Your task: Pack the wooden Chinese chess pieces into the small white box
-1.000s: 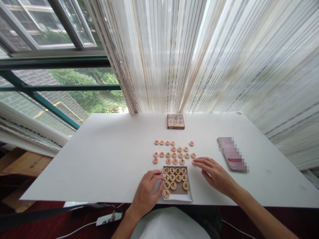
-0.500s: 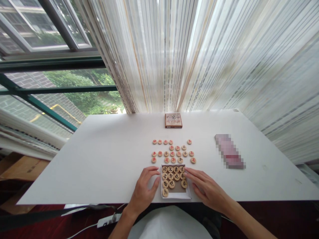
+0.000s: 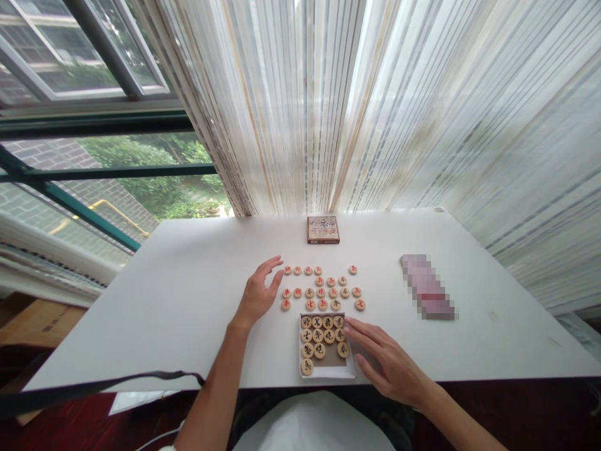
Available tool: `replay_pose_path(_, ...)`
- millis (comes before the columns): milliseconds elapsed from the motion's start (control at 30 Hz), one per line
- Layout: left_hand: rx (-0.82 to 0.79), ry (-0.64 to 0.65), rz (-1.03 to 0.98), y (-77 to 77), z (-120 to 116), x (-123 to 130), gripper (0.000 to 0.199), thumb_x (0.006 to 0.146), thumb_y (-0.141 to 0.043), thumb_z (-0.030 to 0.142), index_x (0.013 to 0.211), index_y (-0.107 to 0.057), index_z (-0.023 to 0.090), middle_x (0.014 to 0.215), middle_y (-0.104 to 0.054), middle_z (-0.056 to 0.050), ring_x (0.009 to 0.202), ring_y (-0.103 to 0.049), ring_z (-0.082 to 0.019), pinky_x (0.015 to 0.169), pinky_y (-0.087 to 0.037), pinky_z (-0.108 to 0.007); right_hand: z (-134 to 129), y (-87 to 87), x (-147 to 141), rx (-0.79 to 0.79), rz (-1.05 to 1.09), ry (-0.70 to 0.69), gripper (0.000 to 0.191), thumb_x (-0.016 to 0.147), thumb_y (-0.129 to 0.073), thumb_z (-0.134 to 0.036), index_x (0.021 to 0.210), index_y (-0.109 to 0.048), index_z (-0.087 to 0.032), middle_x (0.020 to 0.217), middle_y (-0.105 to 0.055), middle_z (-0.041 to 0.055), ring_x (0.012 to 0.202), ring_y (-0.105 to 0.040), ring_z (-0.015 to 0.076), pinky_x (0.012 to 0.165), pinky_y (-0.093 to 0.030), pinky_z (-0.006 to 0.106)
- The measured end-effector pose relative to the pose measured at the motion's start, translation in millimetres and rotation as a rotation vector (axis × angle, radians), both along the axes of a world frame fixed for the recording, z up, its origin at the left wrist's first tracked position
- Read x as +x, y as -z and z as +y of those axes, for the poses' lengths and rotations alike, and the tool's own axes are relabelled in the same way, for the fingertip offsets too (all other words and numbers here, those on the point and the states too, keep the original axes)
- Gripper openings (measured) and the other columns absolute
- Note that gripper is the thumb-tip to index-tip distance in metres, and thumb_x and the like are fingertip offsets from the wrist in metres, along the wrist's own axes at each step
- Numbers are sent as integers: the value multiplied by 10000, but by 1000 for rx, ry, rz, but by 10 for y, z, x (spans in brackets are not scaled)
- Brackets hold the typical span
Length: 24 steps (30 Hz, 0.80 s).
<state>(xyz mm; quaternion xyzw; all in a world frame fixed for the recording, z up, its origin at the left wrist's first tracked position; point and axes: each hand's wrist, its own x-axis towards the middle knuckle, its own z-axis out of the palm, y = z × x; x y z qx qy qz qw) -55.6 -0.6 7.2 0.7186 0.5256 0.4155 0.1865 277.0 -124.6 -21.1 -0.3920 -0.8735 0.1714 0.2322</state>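
Both hands are open and empty: the left hand spreads just left of the red-marked xiangqi pieces, while the right hand, nearer the tray of black-marked pieces, seems to touch its right edge.

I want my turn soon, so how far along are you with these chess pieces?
Done: the red-marked wooden pieces lie in rows on the white table. In hand: nothing is held; the right hand rests at the edge of the cardboard tray, and the open left hand is beside the rows. Left: the black-marked pieces sit in the tray.
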Motion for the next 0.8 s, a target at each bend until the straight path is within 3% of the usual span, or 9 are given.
replay_pose_path(133,-49,70,-88,-8,61,54,307,1009,-535,392,1203,-691,213,1345,-676,-89,1241,-641,-224,1041,-549,-401,8,17,5,-19,-6,-2,589,974,-509,-179,1550,-396,-222,1585,-439,115,1454,-433,271,1153,-458,448)
replay_pose_path(333,-48,103,-57,-66,85,184,265,979,-602,388,1161,-725,240,1234,-741,-54,1090,-702,-209,884,-595,-350,16,34,5,-24,5,4,577,987,-501,-182,1552,-388,-221,1583,-441,119,1455,-430,265,1157,-453,451)
replay_pose_path(567,-51,193,-15,-197,168,388,261,961,-627,398,1149,-737,256,1201,-756,-47,1075,-706,-220,868,-590,-347,15,47,13,-1,38,22,563,981,-507,-175,1534,-420,-233,1555,-480,121,1429,-466,273,1138,-476,462)
replay_pose_path(800,-31,167,13,-218,106,301,236,972,-608,390,1107,-743,251,1153,-765,-49,1039,-706,-215,839,-572,-345,18,29,11,31,99,79,457,982,-514,-178,1430,-550,-259,1427,-615,105,1318,-587,253,1081,-537,425)
